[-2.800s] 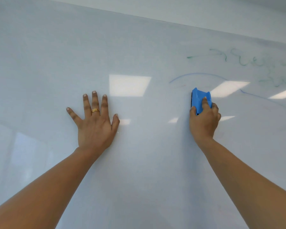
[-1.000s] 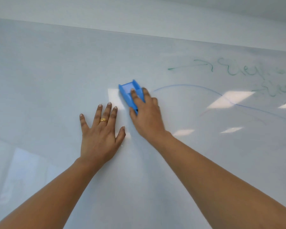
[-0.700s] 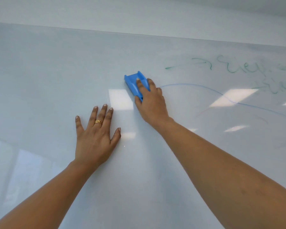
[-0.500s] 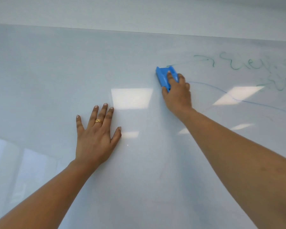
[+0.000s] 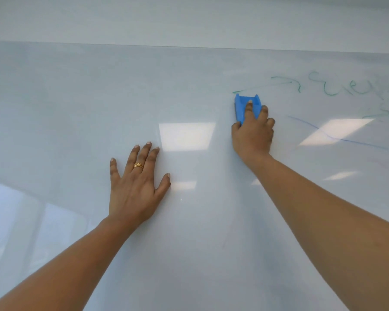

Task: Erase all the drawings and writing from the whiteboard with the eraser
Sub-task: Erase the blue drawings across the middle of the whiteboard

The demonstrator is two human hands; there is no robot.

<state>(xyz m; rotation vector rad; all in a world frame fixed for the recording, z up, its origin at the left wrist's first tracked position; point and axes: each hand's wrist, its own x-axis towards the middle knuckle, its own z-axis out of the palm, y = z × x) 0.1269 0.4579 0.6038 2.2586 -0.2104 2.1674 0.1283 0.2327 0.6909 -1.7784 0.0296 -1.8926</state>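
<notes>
— Item: legible text on the whiteboard (image 5: 81, 104)?
— Entry: green marker writing (image 5: 346, 90), near the top right corner of the board; faint, smeared strokes, no letter or number readable.
— Anything else listed?
— Blue marker line (image 5: 310, 125) below it, toward the right edge: a curve, not a character. Readable texts: none.

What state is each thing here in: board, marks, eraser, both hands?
Whiteboard: glossy, marked at right.
Green writing: not erased, faint at its left end.
Blue line: not erased.
Eraser: against the board, at the green writing's left end.
Right hand: grips the eraser.
Left hand: flat on the board, fingers spread.
</notes>
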